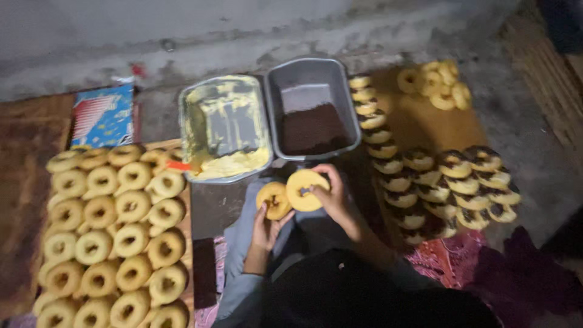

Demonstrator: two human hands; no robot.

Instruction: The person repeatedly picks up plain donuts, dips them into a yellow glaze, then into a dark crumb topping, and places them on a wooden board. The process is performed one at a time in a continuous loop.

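Note:
My left hand (265,229) grips a plain yellow doughnut (272,199) from below. My right hand (333,199) holds a second doughnut (305,189), its flat pale face turned up, just right of the first; the two touch. Both hands are over my lap, in front of two metal trays. The left tray (189,109) holds yellow cream, with an orange-handled tool (180,165) at its near corner. The right tray (351,103) holds dark brown sprinkles.
Several rows of plain doughnuts (115,234) lie on a board at my left. Chocolate-topped doughnuts (437,185) lie in rows on a brown board (419,124) at my right, with a small pile of plain ones (438,80) behind. A blue patterned box (104,115) sits at the back left.

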